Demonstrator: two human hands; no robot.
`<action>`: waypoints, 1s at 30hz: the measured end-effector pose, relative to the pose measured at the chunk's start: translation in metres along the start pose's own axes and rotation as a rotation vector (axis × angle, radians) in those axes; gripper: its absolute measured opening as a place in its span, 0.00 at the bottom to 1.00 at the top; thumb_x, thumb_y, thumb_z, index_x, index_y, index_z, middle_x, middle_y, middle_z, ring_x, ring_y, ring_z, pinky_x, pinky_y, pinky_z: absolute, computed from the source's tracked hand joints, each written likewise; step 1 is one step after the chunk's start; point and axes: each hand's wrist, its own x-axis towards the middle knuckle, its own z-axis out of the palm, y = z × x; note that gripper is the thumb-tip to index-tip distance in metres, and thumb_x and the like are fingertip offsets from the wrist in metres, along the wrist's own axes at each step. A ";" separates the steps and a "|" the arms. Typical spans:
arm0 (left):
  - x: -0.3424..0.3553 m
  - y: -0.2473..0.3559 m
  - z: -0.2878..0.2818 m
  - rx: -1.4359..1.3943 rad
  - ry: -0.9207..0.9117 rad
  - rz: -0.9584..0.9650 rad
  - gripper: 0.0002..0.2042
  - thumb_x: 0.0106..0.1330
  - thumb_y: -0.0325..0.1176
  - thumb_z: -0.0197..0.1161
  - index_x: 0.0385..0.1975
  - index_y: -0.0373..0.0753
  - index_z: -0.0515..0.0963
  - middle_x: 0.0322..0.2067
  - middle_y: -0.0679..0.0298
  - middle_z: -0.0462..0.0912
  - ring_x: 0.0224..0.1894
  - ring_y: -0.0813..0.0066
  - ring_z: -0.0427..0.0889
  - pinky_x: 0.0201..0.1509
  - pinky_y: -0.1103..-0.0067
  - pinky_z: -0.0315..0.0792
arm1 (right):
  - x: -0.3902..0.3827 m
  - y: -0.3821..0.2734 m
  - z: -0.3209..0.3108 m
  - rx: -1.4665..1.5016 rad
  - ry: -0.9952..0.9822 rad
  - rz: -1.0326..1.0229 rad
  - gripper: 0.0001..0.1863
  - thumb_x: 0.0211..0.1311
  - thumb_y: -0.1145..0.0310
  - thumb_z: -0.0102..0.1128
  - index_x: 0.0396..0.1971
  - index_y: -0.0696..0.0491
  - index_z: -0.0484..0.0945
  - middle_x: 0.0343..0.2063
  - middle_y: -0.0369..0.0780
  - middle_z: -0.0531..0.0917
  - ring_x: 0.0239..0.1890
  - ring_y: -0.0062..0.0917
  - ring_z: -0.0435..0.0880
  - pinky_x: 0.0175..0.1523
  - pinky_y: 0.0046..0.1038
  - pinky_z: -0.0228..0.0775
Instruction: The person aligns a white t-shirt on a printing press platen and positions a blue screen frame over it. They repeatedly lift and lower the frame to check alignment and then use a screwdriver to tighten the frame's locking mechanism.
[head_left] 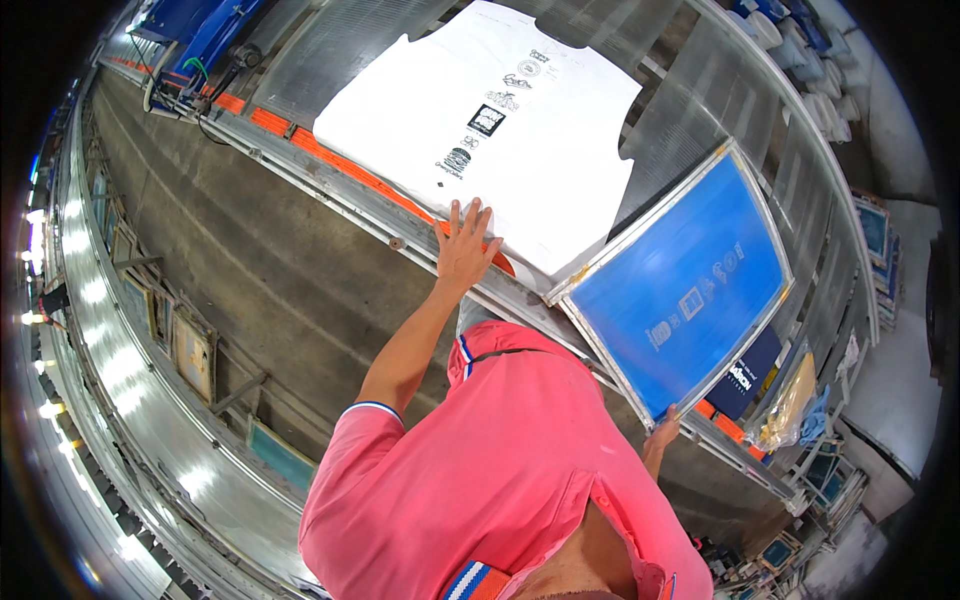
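Note:
A white cut shirt panel (560, 160) with a row of black printed designs lies on the long table. My left hand (465, 245) rests at its near edge with the fingers spread flat, partly over the orange strip (345, 175) along the table. To the right, a screen printing frame (690, 280) with blue mesh and pale designs stands tilted, its left corner touching or close to the panel's right corner. My right hand (662, 428) is closed on the frame's near corner, and part of its fingers is hidden behind the frame.
Beyond the frame on the table are a dark blue item (750, 372) and a clear plastic bag (790, 405). Blue machinery (200, 45) stands at the far left. A second long table (130, 370) runs along the left, with several frames (193, 350) stored beneath it.

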 end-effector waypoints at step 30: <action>0.051 -0.011 -0.016 -0.025 0.132 0.088 0.19 0.71 0.50 0.58 0.53 0.45 0.80 0.64 0.62 0.73 0.73 0.52 0.56 0.68 0.35 0.48 | 0.015 -0.001 -0.019 -0.281 -0.057 0.100 0.24 0.68 0.53 0.63 0.47 0.63 0.80 0.38 0.38 0.81 0.38 0.25 0.76 0.47 0.32 0.69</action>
